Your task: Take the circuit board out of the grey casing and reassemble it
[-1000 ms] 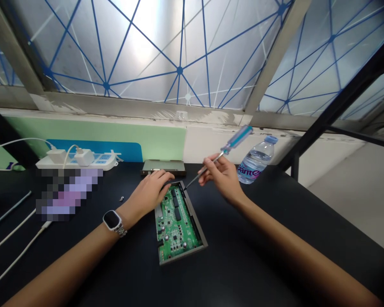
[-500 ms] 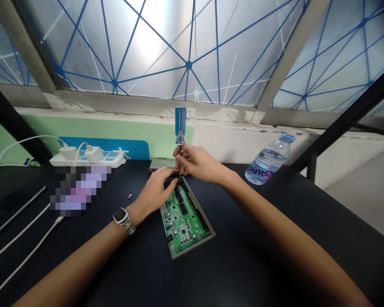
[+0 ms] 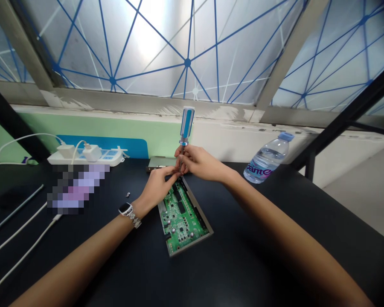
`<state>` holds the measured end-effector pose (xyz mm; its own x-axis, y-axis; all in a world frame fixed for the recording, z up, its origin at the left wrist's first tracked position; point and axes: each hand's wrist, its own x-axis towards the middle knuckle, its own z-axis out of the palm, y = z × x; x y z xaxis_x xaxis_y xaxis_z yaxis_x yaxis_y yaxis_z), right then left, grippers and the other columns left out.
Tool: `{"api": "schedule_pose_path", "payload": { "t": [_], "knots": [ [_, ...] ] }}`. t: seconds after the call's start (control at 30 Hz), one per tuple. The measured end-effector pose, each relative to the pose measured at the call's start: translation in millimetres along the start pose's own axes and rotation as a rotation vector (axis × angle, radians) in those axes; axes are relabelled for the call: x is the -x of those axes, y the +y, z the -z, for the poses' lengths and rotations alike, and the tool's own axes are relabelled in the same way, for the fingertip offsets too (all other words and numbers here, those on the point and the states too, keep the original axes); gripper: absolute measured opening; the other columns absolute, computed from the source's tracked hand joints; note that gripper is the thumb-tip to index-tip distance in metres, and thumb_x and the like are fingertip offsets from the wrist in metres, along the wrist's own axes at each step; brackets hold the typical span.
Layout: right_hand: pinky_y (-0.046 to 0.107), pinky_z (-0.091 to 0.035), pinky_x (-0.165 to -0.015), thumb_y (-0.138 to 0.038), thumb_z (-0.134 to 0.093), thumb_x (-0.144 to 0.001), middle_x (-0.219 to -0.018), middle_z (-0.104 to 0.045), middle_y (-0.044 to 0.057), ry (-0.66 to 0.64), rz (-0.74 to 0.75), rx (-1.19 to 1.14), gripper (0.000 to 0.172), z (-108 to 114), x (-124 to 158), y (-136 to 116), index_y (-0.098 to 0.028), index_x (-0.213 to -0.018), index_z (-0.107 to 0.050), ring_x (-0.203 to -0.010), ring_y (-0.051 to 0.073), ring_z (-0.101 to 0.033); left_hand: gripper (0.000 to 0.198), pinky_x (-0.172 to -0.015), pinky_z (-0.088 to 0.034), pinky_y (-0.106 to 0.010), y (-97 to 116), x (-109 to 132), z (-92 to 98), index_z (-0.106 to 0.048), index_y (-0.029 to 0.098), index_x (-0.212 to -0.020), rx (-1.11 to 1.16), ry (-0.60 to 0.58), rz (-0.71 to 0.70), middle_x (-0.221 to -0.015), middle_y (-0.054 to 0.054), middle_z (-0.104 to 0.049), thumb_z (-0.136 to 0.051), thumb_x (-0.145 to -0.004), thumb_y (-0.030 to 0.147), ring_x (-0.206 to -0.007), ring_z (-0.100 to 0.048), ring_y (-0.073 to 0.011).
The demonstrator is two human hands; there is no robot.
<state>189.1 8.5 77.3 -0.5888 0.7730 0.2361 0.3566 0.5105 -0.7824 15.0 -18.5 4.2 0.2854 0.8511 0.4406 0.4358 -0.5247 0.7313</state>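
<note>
At table centre: green circuit board [image 3: 182, 215] in its grey open case [image 3: 208, 226], lying flat. Screwdriver [image 3: 184, 132], blue-and-clear handle, stands near upright at the board's far end. Right hand [image 3: 200, 162] pinches its shaft just below the handle; left hand [image 3: 158, 185] rests fingers curled on the case's far corner, fingertips at the shaft. Advice: keep the tool vertical, press down, steady the case. Water bottle [image 3: 268, 158] label: partly legible, "ante".
</note>
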Motion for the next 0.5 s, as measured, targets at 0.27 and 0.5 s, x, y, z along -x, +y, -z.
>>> {"api": "schedule_pose_path", "payload": {
  "t": [0.27, 0.5],
  "knots": [
    [0.032, -0.055, -0.066, -0.016, -0.045, -0.095, -0.084, -0.071, 0.005, -0.004, 0.02, 0.012, 0.009, 1.1, 0.7, 0.8, -0.018, -0.1, -0.053, -0.066, 0.016, -0.067, 0.023, -0.087, -0.054, -0.035, 2.3, 0.6, 1.5, -0.075, 0.02, -0.099, -0.003, 0.012, 0.007, -0.104, -0.005, -0.079, -0.055, -0.095, 0.03, -0.097, -0.073, -0.0267],
    [0.031, -0.053, -0.068, -0.016, -0.046, -0.094, -0.086, -0.068, 0.004, -0.001, 0.025, 0.042, 0.013, 2.1, 0.6, 1.7, -0.016, -0.102, -0.056, -0.068, 0.015, -0.065, 0.019, -0.09, -0.054, -0.033, 0.3, -0.8, 0.9, -0.076, 0.02, -0.099, 0.02, 0.039, 0.03, -0.104, -0.004, -0.08, -0.059, -0.092, 0.025, -0.099, -0.073, -0.0252]
  ]
}}
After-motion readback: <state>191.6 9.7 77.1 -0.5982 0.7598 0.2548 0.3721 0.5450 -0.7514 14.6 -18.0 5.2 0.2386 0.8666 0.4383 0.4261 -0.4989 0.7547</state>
